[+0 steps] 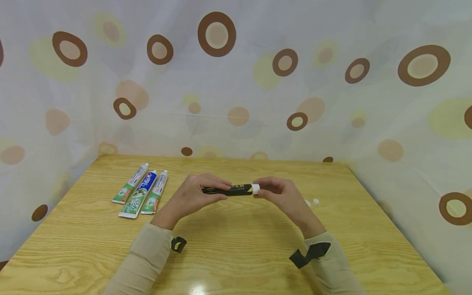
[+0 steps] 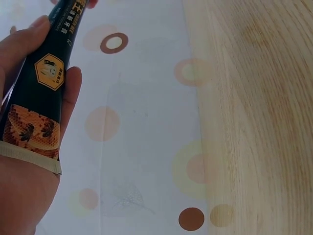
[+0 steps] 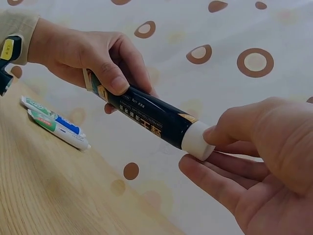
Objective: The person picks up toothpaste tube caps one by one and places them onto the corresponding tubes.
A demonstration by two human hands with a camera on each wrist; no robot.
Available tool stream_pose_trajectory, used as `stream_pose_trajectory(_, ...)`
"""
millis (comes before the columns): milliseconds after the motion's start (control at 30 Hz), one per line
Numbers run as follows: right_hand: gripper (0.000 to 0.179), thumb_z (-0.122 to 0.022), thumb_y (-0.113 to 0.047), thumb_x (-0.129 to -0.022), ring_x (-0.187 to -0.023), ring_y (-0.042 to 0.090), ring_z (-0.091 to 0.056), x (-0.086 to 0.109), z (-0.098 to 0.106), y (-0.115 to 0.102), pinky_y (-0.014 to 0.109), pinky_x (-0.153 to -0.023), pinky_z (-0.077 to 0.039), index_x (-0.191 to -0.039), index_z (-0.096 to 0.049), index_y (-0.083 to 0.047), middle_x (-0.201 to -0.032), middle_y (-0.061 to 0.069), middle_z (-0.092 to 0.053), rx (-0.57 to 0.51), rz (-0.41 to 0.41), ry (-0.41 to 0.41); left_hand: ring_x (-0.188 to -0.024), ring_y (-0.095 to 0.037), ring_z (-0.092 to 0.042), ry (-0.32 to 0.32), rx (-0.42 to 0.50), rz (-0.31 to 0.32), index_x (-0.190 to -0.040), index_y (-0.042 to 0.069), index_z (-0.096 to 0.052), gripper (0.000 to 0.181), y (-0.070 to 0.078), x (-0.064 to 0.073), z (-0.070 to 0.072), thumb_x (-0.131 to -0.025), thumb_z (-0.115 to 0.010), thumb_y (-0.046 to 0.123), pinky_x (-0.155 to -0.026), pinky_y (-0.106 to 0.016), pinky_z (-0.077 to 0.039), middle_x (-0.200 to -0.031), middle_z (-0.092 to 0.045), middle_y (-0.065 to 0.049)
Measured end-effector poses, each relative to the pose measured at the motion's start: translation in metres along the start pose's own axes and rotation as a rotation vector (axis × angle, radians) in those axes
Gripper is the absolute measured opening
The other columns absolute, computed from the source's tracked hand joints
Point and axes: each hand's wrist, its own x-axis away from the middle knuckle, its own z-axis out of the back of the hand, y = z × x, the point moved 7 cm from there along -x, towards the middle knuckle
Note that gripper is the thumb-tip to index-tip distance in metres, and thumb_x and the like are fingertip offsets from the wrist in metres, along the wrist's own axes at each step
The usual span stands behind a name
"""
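A black toothpaste tube lies level in the air above the table, stretched between both hands. My left hand grips its body, thumb on one side and fingers on the other. In the left wrist view the tube shows a honeycomb picture near its crimped end. At the other end is a white cap, which my right hand pinches between thumb and fingers. The cap sits against the tube's shoulder in the right wrist view.
Three toothpaste tubes lie side by side at the table's left: a blue and green one between two white and green ones, the left and the right. Small white caps lie behind my right hand. A patterned curtain encloses the table.
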Motion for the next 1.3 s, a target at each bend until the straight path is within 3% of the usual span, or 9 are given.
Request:
stream_pose_trajectory(267, 0.027, -0.065, -0.021, -0.097, -0.109, 0.014, -0.067, -0.0006, 0.0013, -0.0024, 0.032, -0.094, -0.055, -0.123, -0.067, -0.011, -0.125, 0.011, -0.065, 0.079, 0.031, 0.043, -0.104, -0.015, -0.07, -0.001, 0.005, -0.013, -0.105, 0.015, -0.079, 0.024, 0.0003, 0.0005, -0.0006, -0.081, -0.081, 0.01, -0.081, -0.026, -0.059, -0.113, -0.075, 0.0)
stream_pose_trajectory(533, 0.03, -0.062, -0.017, -0.099, -0.098, 0.024, -0.073, -0.0011, 0.0, 0.0004, 0.039, -0.091, -0.058, -0.123, -0.063, 0.002, -0.119, 0.016, -0.064, -0.06, 0.012, 0.016, -0.105, -0.013, -0.069, -0.001, 0.005, 0.023, -0.106, 0.018, -0.079, 0.024, -0.0019, 0.0004, -0.001, -0.083, -0.08, 0.013, -0.082, -0.026, -0.058, -0.114, -0.074, 0.003)
stream_pose_trajectory(733, 0.034, -0.064, -0.013, -0.097, -0.101, 0.023, -0.072, -0.0016, -0.0004, 0.0026, 0.044, -0.095, -0.055, -0.128, -0.059, -0.001, -0.124, 0.019, -0.062, -0.04, 0.004, 0.003, -0.106, -0.012, -0.069, 0.002, 0.005, 0.041, -0.106, 0.019, -0.079, 0.022, -0.0032, 0.0004, -0.0005, -0.084, -0.08, 0.015, -0.083, -0.026, -0.058, -0.114, -0.074, 0.005)
stream_pose_trajectory(967, 0.034, -0.066, -0.02, -0.097, -0.118, 0.014, -0.064, -0.0007, 0.002, -0.0007, 0.029, -0.096, -0.054, -0.126, -0.062, -0.003, -0.135, 0.014, -0.059, 0.052, 0.023, 0.045, -0.105, -0.013, -0.069, -0.001, 0.017, 0.028, -0.106, 0.017, -0.079, 0.023, -0.0029, 0.0004, -0.0016, -0.084, -0.08, 0.017, -0.081, -0.027, -0.059, -0.115, -0.074, 0.004)
stream_pose_trajectory(1200, 0.027, -0.065, -0.017, -0.097, -0.103, 0.023, -0.071, -0.0007, 0.0005, -0.0014, 0.045, -0.096, -0.055, -0.12, -0.066, -0.003, -0.12, 0.016, -0.064, -0.019, 0.021, 0.044, -0.105, -0.012, -0.069, 0.002, -0.007, 0.016, -0.107, 0.018, -0.079, 0.023, -0.0035, 0.0003, -0.0018, -0.084, -0.08, 0.015, -0.08, -0.027, -0.059, -0.114, -0.074, 0.004)
stream_pose_trajectory(1300, 0.026, -0.066, -0.019, -0.097, -0.102, 0.022, -0.071, -0.0008, 0.0014, 0.0005, 0.045, -0.096, -0.055, -0.118, -0.067, -0.004, -0.117, 0.014, -0.066, -0.001, 0.001, 0.062, -0.105, -0.013, -0.069, -0.007, -0.022, 0.0, -0.107, 0.018, -0.079, 0.024, -0.0029, -0.0001, -0.0029, -0.083, -0.08, 0.014, -0.081, -0.028, -0.058, -0.115, -0.074, 0.003)
